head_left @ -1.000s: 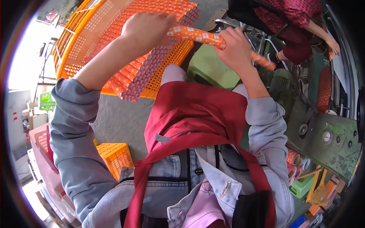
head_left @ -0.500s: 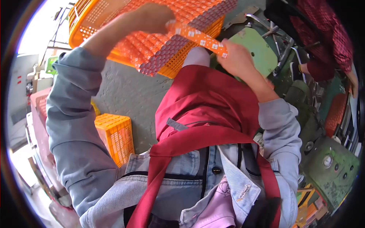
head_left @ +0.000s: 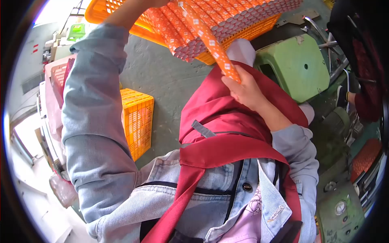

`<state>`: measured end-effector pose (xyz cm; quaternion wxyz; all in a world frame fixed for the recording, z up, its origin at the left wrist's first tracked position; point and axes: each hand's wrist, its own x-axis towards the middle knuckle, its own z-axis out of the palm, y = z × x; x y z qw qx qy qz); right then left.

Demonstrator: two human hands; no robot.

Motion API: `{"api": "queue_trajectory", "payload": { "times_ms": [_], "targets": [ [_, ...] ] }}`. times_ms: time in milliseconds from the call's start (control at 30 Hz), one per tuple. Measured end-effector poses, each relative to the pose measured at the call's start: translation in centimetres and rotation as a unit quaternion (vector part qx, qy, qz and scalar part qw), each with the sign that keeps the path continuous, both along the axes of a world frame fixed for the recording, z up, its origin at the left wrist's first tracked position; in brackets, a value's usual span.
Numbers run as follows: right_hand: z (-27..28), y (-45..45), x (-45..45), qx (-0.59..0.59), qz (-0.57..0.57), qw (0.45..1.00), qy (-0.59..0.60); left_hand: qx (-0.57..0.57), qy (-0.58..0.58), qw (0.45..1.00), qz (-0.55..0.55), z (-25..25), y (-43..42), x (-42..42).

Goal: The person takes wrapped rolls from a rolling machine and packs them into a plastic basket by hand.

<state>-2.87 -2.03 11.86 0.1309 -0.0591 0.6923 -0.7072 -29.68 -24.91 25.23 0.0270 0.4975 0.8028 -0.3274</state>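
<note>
Red apron (head_left: 239, 154): nearest, over the denim jacket (head_left: 206, 208).
Right hand (head_left: 249, 93): fingers clamped on the lower end of the orange tube (head_left: 211, 43).
Orange tube: slants above the apron, crossing in front of the stacked tubes (head_left: 243, 18); upper end beside the left hand (head_left: 160, 2).
Left hand: cropped by the top edge — cannot tell whether fingers grip.
Stacked tubes: in the orange basket (head_left: 259, 30), hollow ends toward the wearer.
Green stool (head_left: 291, 67): right of basket.
Co-worker (head_left: 368, 77): far right, partly shadowed.
</note>
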Motion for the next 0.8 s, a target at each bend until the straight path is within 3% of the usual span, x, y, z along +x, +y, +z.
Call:
{"api": "queue_trajectory", "payload": {
  "times_ms": [33, 167, 333, 433, 600, 800],
  "targets": [
    [0.7, -1.1, -0.7, -0.168, 0.078, 0.955, -0.233, -0.008, 0.023, 1.000, 0.003, 0.0, -0.2, 0.4],
    [-0.5, -3.9, -2.8, -0.273, 0.137, 0.889, -0.341, 0.046, 0.117, 0.992, 0.007, -4.5, -3.2, 2.1],
    [-2.6, -6.2, -4.3, -0.287, 0.162, 0.864, -0.381, 0.100, 0.119, 0.985, 0.072, -8.2, -6.6, 2.6],
    [-3.3, -7.2, -5.4, -0.284, 0.162, 0.852, -0.410, 0.146, 0.049, 0.981, 0.115, -9.1, -7.7, 2.6],
    [-4.1, -8.0, -6.1, -0.276, 0.162, 0.842, -0.434, 0.098, 0.037, 0.976, 0.189, -10.3, -7.2, 3.4],
    [-4.1, -9.1, -7.1, -0.294, 0.167, 0.827, -0.449, 0.124, -0.037, 0.919, 0.373, -10.2, -5.3, 4.6]
  ]
}}
